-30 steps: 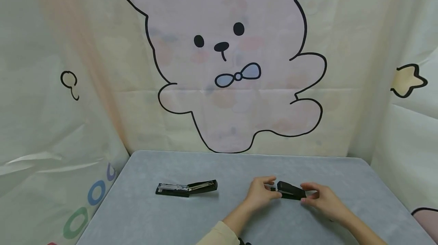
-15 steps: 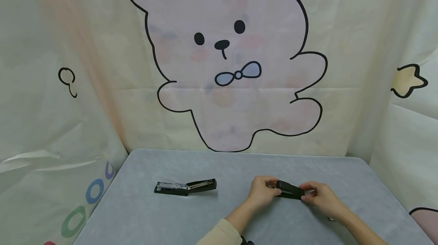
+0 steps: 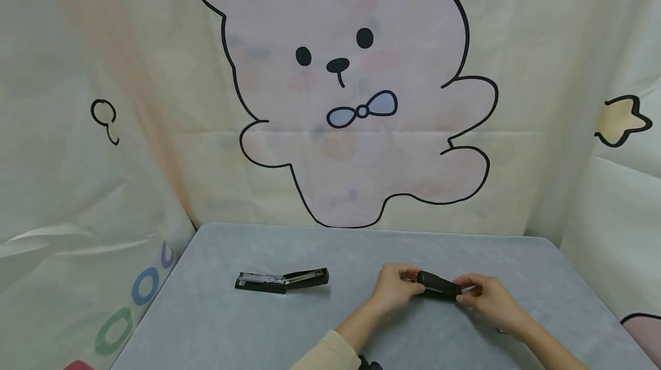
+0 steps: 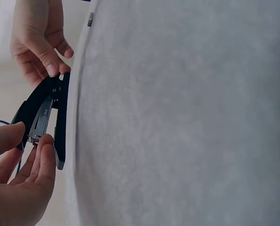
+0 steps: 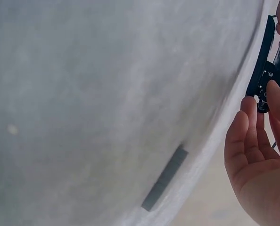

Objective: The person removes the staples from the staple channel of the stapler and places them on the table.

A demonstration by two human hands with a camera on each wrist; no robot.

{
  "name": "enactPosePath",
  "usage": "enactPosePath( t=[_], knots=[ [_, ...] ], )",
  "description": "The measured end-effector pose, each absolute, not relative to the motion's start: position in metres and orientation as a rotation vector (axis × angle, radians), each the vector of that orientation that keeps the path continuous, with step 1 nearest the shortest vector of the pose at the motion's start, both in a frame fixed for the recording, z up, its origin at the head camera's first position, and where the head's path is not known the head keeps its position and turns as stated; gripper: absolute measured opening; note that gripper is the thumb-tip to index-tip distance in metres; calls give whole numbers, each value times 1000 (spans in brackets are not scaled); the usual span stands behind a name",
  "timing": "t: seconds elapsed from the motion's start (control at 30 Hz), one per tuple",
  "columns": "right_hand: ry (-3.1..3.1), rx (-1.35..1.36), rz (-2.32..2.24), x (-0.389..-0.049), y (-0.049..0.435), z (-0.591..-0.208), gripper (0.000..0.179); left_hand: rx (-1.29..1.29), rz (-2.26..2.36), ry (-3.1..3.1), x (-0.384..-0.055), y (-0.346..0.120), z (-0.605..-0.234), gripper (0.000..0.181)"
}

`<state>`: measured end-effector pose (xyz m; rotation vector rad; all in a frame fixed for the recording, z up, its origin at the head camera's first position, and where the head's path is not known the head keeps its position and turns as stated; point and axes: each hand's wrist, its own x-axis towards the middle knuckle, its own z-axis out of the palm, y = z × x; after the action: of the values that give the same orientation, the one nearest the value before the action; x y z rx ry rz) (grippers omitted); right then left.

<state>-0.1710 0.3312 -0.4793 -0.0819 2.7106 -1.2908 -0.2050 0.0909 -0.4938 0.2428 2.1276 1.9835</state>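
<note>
A black stapler [image 3: 439, 287] is held between both hands on the right half of the table. My left hand [image 3: 395, 289] grips its front end, thumb on the top arm and fingertips at the metal staple magazine [image 4: 43, 117]. At the hinge end, my right hand [image 3: 488, 299] pinches it between thumb and fingers. In the left wrist view the magazine sits close under the top arm, with a gap above the base [image 4: 61, 127]. To the left lies a second black stapler [image 3: 281, 281], its top folded far back and its metal channel showing.
A strip of staples [image 5: 165, 179] lies on the grey tabletop [image 3: 310, 335] close to the right forearm. Behind the table hangs a pale curtain [image 3: 206, 198] with a cartoon bear, and similar curtains flank both sides.
My left hand has closed in on the stapler's front end, covering the piece that stuck out there. The stapler's top arm sits a little lower. My right hand stays at the hinge end.
</note>
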Motion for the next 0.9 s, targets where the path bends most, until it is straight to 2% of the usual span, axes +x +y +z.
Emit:
enactPosePath(
  t=[0.6,0.9],
  knots=[
    [2670,-243,-1318,-151,321,-456,34,400,1966,2072,-188,60,-469,29],
    [2600,-281,-1344,-139,308,-458,35,465,1942,2010,-175,35,-466,29]
  ],
)
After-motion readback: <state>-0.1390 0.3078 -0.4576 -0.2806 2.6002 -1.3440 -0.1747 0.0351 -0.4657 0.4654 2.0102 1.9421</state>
